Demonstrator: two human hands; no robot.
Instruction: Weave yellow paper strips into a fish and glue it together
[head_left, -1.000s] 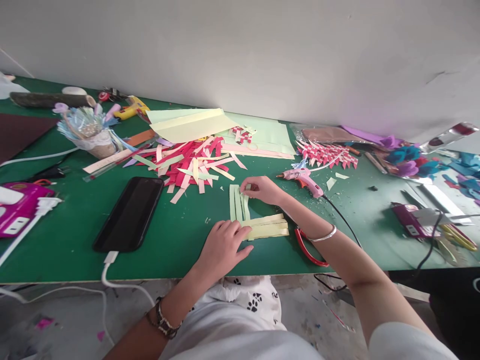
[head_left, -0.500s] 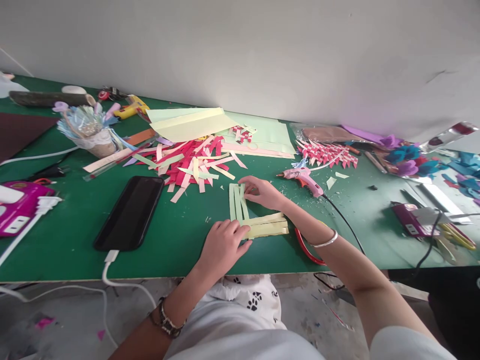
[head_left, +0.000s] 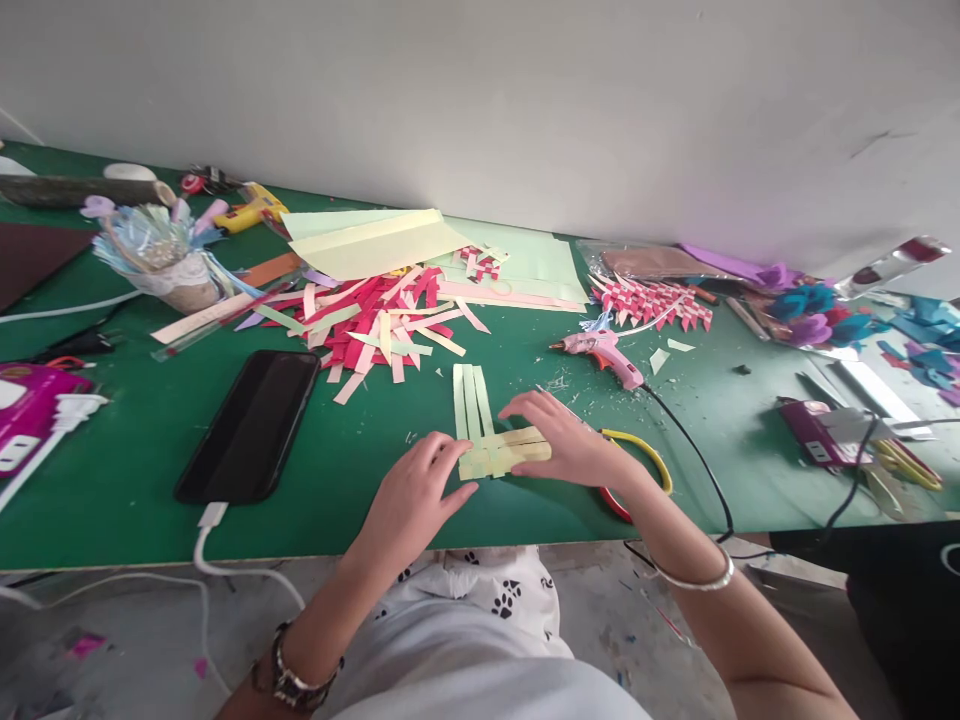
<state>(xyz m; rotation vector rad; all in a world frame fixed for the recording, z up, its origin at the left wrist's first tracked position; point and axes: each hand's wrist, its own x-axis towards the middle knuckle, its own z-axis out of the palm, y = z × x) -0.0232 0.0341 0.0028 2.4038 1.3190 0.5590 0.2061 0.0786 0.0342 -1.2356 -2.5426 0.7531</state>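
Far left edge of green table point(head_left: 135, 470): magenta-and-white box point(head_left: 30, 410), partly cut off. Behind it a paper-wrapped cup point(head_left: 176, 280) stuffed with pale strips and purple bits, yellow glue gun point(head_left: 251, 210) near the wall. Black phone point(head_left: 250, 425) lies flat, screen dark, white cable point(head_left: 206, 545) plugged into its near end and running off the table edge. Behind the phone, heap of red, pink and pale green strips point(head_left: 375, 320); folded pale yellow sheets point(head_left: 375, 243) beyond it by the wall. Left hand point(head_left: 411, 495), fingers spread flat, nothing gripped, fingertips pressing the left edge of the yellow paper-strip weave point(head_left: 487, 440). Weave sits near the table's front edge, centre: three strips pointing away from the person, crossed by sideways strips at their near end. Right hand point(head_left: 566, 440) open, palm down, lying on the right ends of the crossing strips, holding nothing closed; silver bangle point(head_left: 694, 580) on that wrist. Just right of it, red-and-yellow handled scissors point(head_left: 637, 470), partly under the forearm. Pink glue gun point(head_left: 604, 352) behind, black cord point(head_left: 697, 450) trailing off to the right. Pink woven strip pieces point(head_left: 652, 303) further back, blue and purple paper flowers point(head_left: 814, 315) far right.
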